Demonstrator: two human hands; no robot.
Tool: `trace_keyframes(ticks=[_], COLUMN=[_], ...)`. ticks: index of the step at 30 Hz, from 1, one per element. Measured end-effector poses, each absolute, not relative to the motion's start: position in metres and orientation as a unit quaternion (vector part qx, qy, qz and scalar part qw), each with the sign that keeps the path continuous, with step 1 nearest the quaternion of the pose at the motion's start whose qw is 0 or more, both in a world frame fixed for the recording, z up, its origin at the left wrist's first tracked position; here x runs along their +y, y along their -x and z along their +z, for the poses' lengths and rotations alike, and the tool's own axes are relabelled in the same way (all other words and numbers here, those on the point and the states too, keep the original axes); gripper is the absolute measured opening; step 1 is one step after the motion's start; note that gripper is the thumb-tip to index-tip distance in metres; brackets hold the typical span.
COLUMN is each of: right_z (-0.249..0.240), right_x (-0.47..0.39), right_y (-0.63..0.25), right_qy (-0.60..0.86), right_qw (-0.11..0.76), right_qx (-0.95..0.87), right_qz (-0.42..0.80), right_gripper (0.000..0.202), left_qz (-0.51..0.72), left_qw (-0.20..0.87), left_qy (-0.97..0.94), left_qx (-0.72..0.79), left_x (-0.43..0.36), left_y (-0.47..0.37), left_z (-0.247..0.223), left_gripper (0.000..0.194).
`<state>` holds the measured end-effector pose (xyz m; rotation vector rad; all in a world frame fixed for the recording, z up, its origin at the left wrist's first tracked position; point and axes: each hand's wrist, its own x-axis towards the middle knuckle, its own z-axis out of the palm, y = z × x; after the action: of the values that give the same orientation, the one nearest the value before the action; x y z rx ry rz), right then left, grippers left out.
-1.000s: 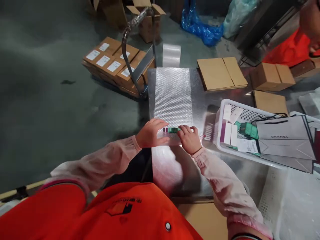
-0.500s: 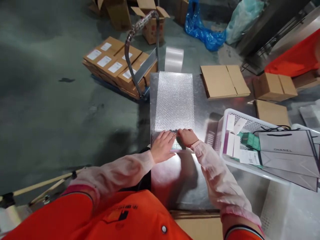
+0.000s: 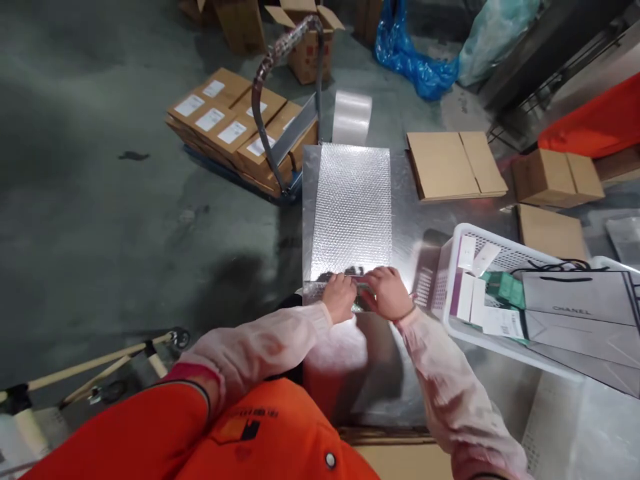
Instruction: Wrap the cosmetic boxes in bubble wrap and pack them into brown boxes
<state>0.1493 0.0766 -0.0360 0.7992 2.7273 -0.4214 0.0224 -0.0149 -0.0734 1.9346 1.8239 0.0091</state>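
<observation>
A long sheet of clear bubble wrap (image 3: pixel 353 207) lies flat on the metal table (image 3: pixel 400 167), its near end folded back over a small item that my fingers mostly cover. My left hand (image 3: pixel 341 297) grips the left side of this near end with curled fingers. On the right side, my right hand (image 3: pixel 388 293) is closed over the same fold, thumb tucked under and fingertips close to my left ones. Between the hands a thin strip of dark and pinkish colour shows; its kind I cannot make out.
To the right stands a white basket (image 3: pixel 453 293) with small boxes and grey paper bags (image 3: pixel 575 293). Flattened cardboard (image 3: pixel 450 167) lies at the back right. Beyond the table's left edge is a trolley (image 3: pixel 287 143) loaded with cartons. Another person's orange sleeve (image 3: pixel 595 117) shows far right.
My left hand has gone from lying flat to curled fingers. Both hands have come slightly nearer to me, and the near end of the bubble wrap is folded closer.
</observation>
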Motion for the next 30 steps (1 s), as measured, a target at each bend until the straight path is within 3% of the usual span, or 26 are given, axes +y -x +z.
trace_keyframes(ticks=[4, 10, 17, 20, 24, 28, 30], right_z=[-0.054, -0.104, -0.114, -0.109, -0.097, -0.077, -0.063], right_x=[0.045, 0.018, 0.018, 0.029, 0.034, 0.046, 0.058], right_y=[-0.170, -0.182, -0.178, -0.173, -0.164, -0.148, -0.137], right_qy=[-0.242, -0.296, -0.285, -0.258, -0.262, -0.263, -0.258], right_qw=[0.118, 0.023, 0.006, 0.014, 0.037, 0.098, 0.152], right_qx=[0.958, 0.955, 0.959, 0.966, 0.964, 0.959, 0.952], right_qz=[-0.099, 0.004, 0.005, -0.012, -0.014, -0.044, -0.064], right_gripper=[0.062, 0.048, 0.043, 0.041, 0.039, 0.036, 0.041], left_qz=[0.010, 0.002, -0.024, -0.050, -0.085, -0.114, -0.117], left_qw=[0.233, 0.242, 0.281, 0.316, 0.366, 0.376, 0.354], left_qy=[-0.712, -0.716, -0.719, -0.716, -0.696, -0.700, -0.707], left_qx=[0.662, 0.654, 0.636, 0.621, 0.611, 0.596, 0.600], left_x=[-0.013, -0.009, 0.007, 0.023, 0.042, 0.051, 0.050], left_y=[-0.021, -0.019, -0.008, 0.001, 0.009, 0.016, 0.020], left_z=[-0.074, -0.073, -0.066, -0.061, -0.053, -0.044, -0.037], left_gripper=[0.052, 0.051, 0.052, 0.052, 0.075, 0.057, 0.057])
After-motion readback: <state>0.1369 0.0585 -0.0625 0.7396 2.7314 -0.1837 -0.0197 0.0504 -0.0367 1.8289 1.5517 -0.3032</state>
